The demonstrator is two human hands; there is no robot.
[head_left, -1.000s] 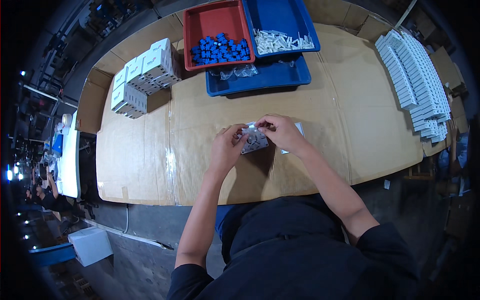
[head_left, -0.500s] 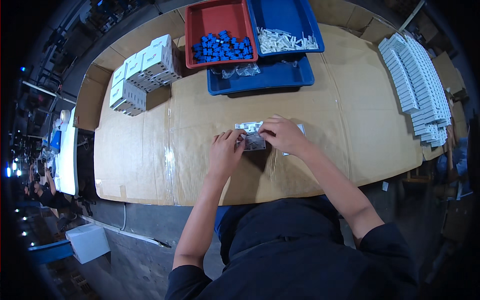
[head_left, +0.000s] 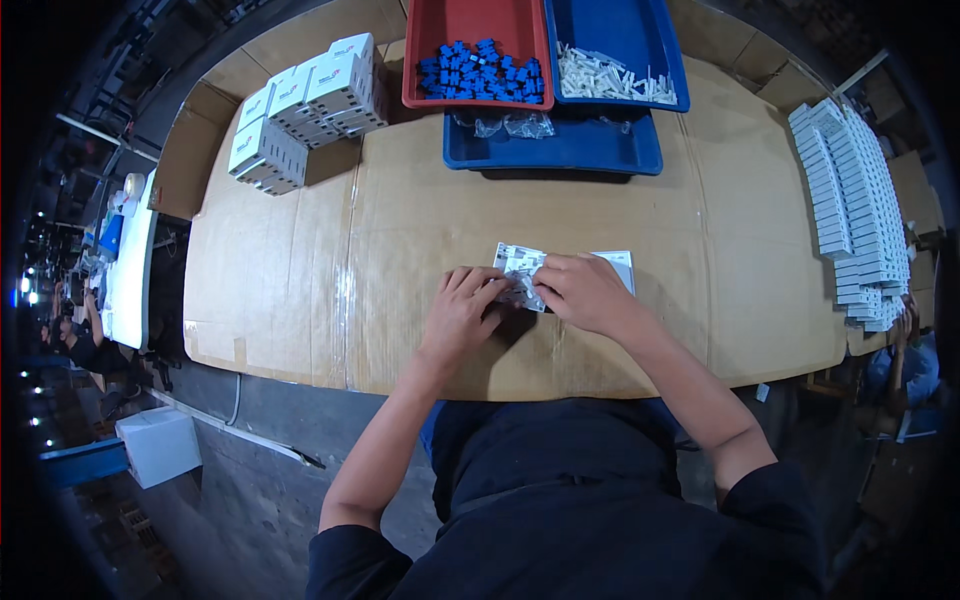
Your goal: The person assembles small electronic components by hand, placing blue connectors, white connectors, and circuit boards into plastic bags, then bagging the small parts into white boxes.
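Observation:
Between my hands is an open white plastic housing [head_left: 520, 259], its moulded inside facing up and its outline slightly slanted. My left hand [head_left: 462, 308] grips its left edge with curled fingers and thumb. From the right, my right hand [head_left: 588, 294] has its fingers pinched together at the housing's right side; any small part between those fingertips is hidden. A flat white plastic piece [head_left: 617, 263] lies on the cardboard just behind my right hand, partly covered by it.
A red tray [head_left: 415, 60] holds blue plastic parts; a blue tray [head_left: 672, 70] holds white sticks. Both rest over another blue tray [head_left: 560, 150]. White boxed units [head_left: 270, 150] are stacked at far left, white housings [head_left: 850, 190] at far right, on the cardboard-covered table [head_left: 270, 290].
The whole view has shifted, with trays and stacks sitting higher in it. The housing has turned to a slight slant, and both hands stay on it.

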